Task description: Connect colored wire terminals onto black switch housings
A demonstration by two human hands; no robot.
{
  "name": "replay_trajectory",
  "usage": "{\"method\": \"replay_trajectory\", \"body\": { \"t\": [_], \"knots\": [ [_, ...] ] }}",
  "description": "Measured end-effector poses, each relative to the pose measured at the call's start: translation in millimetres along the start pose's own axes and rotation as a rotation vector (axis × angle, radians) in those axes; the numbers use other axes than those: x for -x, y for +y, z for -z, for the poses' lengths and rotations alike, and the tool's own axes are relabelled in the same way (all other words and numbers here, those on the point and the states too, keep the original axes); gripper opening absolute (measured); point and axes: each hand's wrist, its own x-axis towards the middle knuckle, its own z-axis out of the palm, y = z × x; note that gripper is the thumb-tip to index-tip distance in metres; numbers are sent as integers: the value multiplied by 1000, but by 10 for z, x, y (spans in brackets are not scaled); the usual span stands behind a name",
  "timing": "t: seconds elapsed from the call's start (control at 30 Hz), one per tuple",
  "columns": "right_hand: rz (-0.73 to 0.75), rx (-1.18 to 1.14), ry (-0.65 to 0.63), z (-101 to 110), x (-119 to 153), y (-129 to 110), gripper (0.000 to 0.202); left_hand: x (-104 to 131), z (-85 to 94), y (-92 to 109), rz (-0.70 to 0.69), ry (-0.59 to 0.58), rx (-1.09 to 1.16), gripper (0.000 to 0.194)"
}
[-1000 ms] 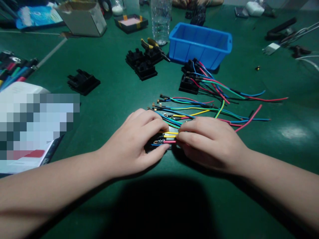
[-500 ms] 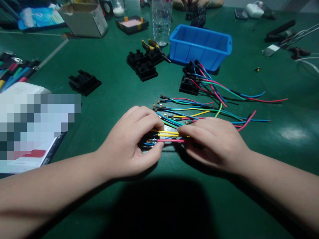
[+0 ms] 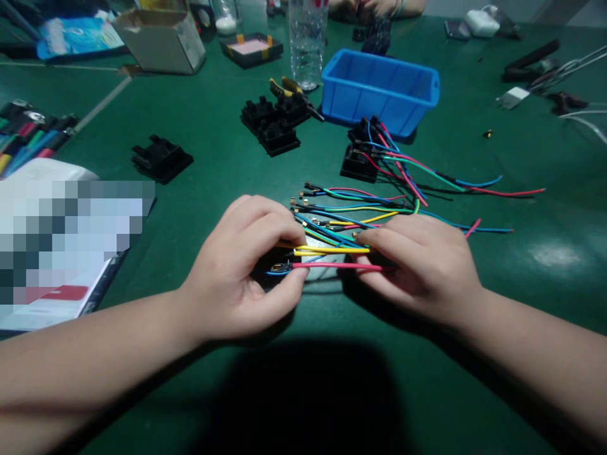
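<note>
My left hand (image 3: 249, 268) is closed round a dark part, mostly hidden in the palm. A metal terminal and a bit of blue wire show at that part's near side. From there a red wire (image 3: 339, 266) and yellow wires (image 3: 332, 251) stretch across to my right hand (image 3: 417, 268). Its fingers are bent and closed on the wires' other ends, which they cover. Just beyond both hands lies a bundle of loose coloured wires (image 3: 351, 205) with brass terminals on their left ends. A pale, shiny patch shows on the table between the hands.
Black plastic sockets (image 3: 279, 136) sit further back with yellow-handled pliers (image 3: 284, 88); another socket (image 3: 161, 158) is at left. Wired sockets (image 3: 359, 161) stand before a blue bin (image 3: 379, 95). A bottle (image 3: 307, 47), a carton (image 3: 161, 41) and a phone (image 3: 104, 240) are around. Another person's hands show at the back.
My right hand has slid slightly right and away from my left, so more of the red and yellow wires shows between them. My left hand has shifted slightly left.
</note>
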Motion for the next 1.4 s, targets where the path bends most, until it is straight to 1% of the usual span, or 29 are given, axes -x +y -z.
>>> {"method": "replay_trajectory", "body": {
  "t": [0.27,0.37,0.5,0.6,0.67,0.73,0.8,0.83,0.87,0.97,1.0,1.23,1.4],
  "knots": [
    [-34,-59,47,4,-4,20,15,1,8,17,15,10,27,12],
    [-8,-66,69,11,0,19,11,10,12,23,5,15,50,13],
    [-5,-69,104,22,5,18,10,23,26,29,1,55,49,13],
    [-52,-67,115,14,10,20,21,30,46,28,-6,111,49,14],
    [-74,-96,148,-1,15,21,34,34,60,22,-24,119,46,17],
    [-101,-151,209,-17,19,22,45,37,70,10,-44,114,42,20],
    [-137,-196,283,-26,18,24,51,39,71,-2,-48,117,45,22],
    [-148,-203,302,-26,16,26,49,39,68,-7,-45,122,51,22],
    [-144,-198,297,-24,12,27,44,39,64,-10,-46,124,62,21],
    [-65,-148,215,-9,5,32,14,39,49,-10,-72,104,109,22],
    [-39,-134,194,-4,5,33,7,40,44,-8,-78,95,123,22],
    [-14,-158,189,-8,24,26,15,41,54,-5,-33,30,97,21],
    [-13,-162,179,-9,19,27,16,38,63,14,-19,30,98,22]
  ]
}}
